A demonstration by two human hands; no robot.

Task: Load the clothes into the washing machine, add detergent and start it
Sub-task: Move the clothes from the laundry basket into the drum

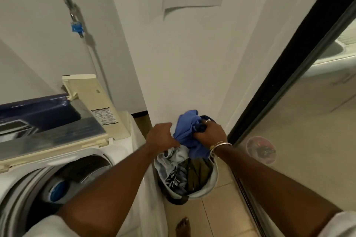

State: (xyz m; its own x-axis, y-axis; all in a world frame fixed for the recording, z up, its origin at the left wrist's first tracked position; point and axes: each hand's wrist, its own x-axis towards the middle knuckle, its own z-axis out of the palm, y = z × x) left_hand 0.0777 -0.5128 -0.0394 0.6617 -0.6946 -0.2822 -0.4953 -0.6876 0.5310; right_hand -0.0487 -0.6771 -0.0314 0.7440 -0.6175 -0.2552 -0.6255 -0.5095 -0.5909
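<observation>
A top-loading washing machine [125, 159] stands at lower left with its lid [57, 127] raised and its drum [77, 175] open; something dark lies inside. To its right on the floor sits a laundry basket [212, 181] full of clothes, pale, patterned and olive. Above the basket, a bunched blue garment [187, 131] is gripped from both sides. My left hand [161, 135] holds its left edge. My right hand [211, 133], with bangles at the wrist, clutches its right side.
A white wall corner [183, 63] rises right behind the basket. A sliding glass door with a black frame [285, 75] runs along the right. A blue tap and hose [77, 29] hang on the wall above the machine. A bare foot [183, 226] stands on the floor tiles.
</observation>
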